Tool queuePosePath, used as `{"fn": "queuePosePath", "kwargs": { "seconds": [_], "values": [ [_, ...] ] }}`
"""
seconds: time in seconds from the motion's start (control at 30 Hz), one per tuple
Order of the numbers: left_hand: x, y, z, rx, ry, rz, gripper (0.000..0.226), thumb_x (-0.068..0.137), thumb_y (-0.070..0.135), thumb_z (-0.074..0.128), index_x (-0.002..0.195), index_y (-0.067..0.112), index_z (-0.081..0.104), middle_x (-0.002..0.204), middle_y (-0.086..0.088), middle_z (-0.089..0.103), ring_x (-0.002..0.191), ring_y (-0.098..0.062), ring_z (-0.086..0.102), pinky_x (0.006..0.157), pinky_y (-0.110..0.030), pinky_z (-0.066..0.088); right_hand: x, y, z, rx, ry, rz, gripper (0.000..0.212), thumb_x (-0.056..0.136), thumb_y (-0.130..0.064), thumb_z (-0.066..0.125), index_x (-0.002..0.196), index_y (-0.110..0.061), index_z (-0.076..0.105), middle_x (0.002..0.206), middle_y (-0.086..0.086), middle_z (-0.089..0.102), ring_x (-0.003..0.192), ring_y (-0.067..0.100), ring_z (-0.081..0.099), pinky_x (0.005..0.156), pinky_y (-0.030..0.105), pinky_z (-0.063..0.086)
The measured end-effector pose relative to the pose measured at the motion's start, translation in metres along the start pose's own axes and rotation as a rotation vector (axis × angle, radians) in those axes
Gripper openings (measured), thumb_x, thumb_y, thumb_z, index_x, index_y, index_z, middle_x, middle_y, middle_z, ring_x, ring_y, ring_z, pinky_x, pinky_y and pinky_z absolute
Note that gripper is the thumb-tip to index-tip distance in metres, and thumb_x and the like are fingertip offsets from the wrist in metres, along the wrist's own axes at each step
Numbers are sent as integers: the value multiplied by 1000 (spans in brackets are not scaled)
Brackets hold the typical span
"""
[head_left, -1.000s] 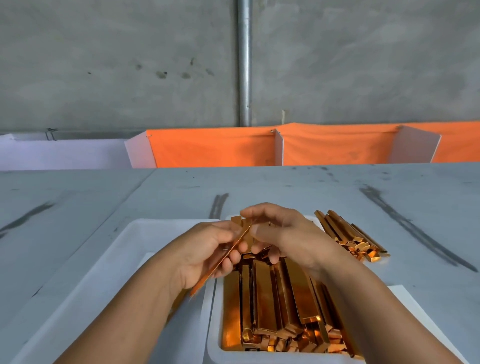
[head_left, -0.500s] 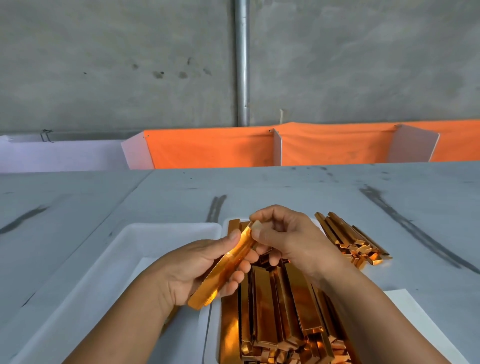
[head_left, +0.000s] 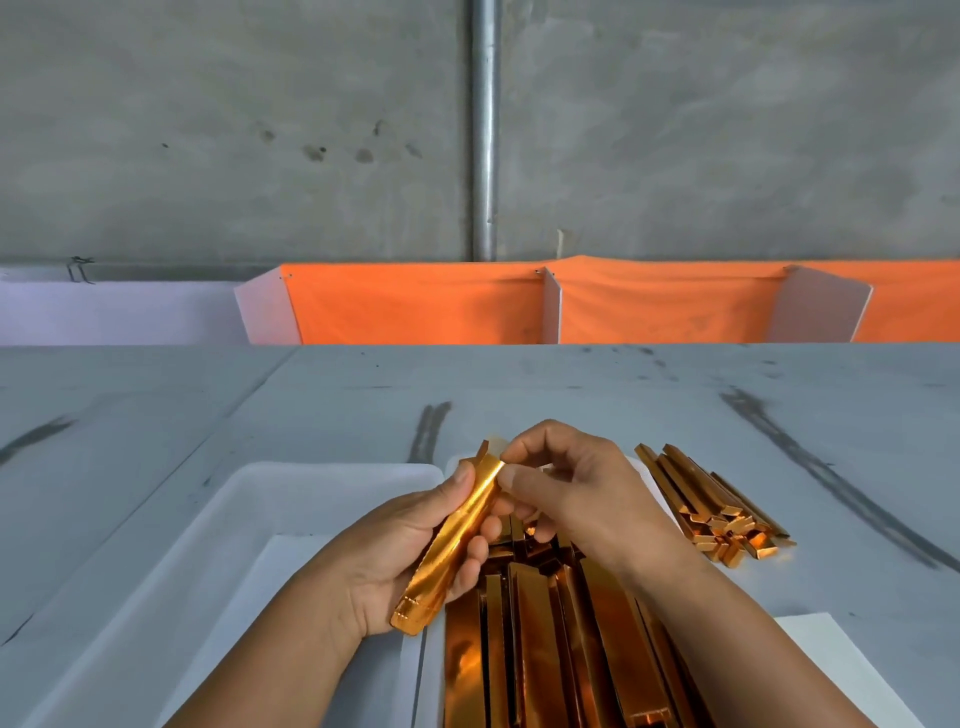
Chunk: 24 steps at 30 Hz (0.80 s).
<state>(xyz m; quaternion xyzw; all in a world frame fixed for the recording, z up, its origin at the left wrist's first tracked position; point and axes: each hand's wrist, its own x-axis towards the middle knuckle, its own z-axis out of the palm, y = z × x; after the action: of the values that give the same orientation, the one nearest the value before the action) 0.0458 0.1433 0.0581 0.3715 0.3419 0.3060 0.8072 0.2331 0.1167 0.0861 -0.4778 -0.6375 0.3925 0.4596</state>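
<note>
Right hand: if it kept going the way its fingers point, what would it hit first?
The gold foil sleeve: the right hand points left at its upper end, fingertips seemingly pinching it. Just beyond lies the thumb of the left hand.

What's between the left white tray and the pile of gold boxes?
Head view: a second white tray of flat gold cartons; the left hand and right hand hold one carton.

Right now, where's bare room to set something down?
The shallow white plastic tray at left lies bare, as does the grey tabletop up to the orange cloth. Crowded: the right white tray of gold card strips and the folded gold pile beside it.
</note>
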Motion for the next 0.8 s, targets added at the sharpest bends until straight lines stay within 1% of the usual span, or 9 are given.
{"fn": "queuePosePath", "kwargs": {
  "seconds": [0.17,0.27,0.33,0.37,0.43,0.53,0.63,0.73,0.8],
  "values": [
    [3,-3,-6,-43,-33,13,56,73,49,78,107,5,72,83,-10,65,62,-15,63,52,-27,57,10,7,5,55,24,12,9,89,-16,71,92,-25,70,80,-3,73,72,13,71,59,24,53],
    [3,-7,-9,-76,-78,-11,57,76,51,77,111,7,71,86,-12,64,69,-20,64,64,-39,59,12,11,8,43,-14,15,9,91,-18,70,91,-26,74,81,-1,75,74,6,70,59,19,51],
    [3,-8,-9,-62,-112,-38,55,79,54,72,113,12,70,86,-12,62,71,-22,63,67,-42,58,13,14,8,46,-17,23,12,91,-19,69,89,-29,76,84,-2,76,71,2,67,58,16,49],
    [3,-8,-9,-51,-117,-53,56,78,56,72,114,13,70,85,-11,62,69,-21,62,65,-40,58,13,15,7,57,-14,24,13,91,-19,70,88,-30,77,84,-2,76,72,2,67,59,15,49],
    [4,-8,-10,-33,-106,-73,62,75,58,74,116,13,68,82,-11,60,63,-18,58,55,-30,55,12,16,6,82,-11,21,14,90,-19,70,87,-30,77,86,-2,76,78,6,70,59,16,49],
    [6,-7,-13,-19,-108,-47,63,75,56,76,118,11,64,78,-10,55,56,-13,49,42,-20,44,13,18,3,84,-30,9,14,90,-16,71,89,-29,76,85,-1,75,84,13,72,60,17,50],
    [5,-6,-15,7,-130,-19,55,78,54,74,113,12,68,75,-10,55,53,-12,48,40,-19,42,13,19,0,121,-68,-13,22,89,-13,71,100,-32,72,77,-5,69,80,14,73,61,19,51],
    [5,-6,-15,60,-116,8,65,77,55,74,122,9,62,73,-9,56,51,-12,49,40,-19,42,14,20,-2,100,-105,-39,31,90,-16,70,112,-37,69,75,-7,64,78,11,72,63,21,52],
    [4,-5,-15,96,-100,29,67,75,57,75,122,10,62,73,-8,58,51,-12,50,40,-19,42,14,22,-2,75,-120,-56,30,92,-18,69,114,-39,70,76,-6,65,76,9,70,63,22,53]
  ]
}}
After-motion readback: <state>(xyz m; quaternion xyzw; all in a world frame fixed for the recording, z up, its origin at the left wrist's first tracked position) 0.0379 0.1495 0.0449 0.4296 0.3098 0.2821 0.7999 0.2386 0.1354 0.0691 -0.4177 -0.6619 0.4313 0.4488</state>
